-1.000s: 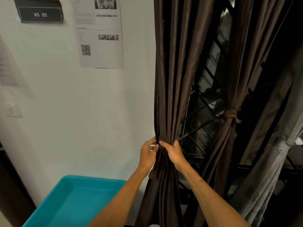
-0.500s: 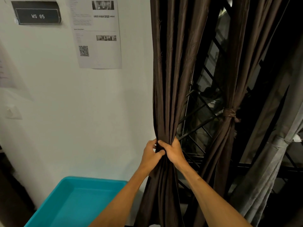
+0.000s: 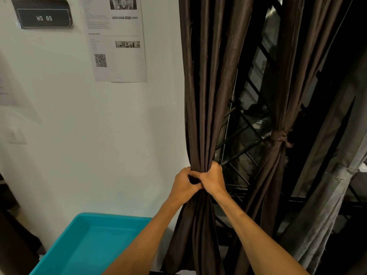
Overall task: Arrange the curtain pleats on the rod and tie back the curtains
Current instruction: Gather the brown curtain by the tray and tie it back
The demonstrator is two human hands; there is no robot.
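1. Two hands are on the untied brown curtain (image 3: pixel 200 96). The left hand (image 3: pixel 183 185) holds it from its wall side and the right hand (image 3: pixel 212 178) from its window side. The hands touch each other in front of the cloth.
2. Fingers (image 3: pixel 213 167) of both hands are curled tightly round the gathered pleats, squeezing them into one narrow waist. No band or cord can be made out in either hand.
3. Long axis: this curtain hangs vertically and passes straight up and down through the two fists, so the grip lies across it. Pleats fan out above and below the waist.
4. Reach: neither hand is nearer, as both are already at the waist.
5. Right of this curtain, across a gap showing the window grille (image 3: pixel 244 135), a second brown curtain (image 3: pixel 278 165) is already cinched by its tie-back (image 3: pixel 279 136), which sits somewhat higher in the frame than the fists.
6. Judgement: tying is the step in hand. One hand must keep the bunch pinched while the other carries a tie round it horizontally, or the pleats will spring apart.
7. Below and left of this curtain sits a teal tub (image 3: pixel 95 245).
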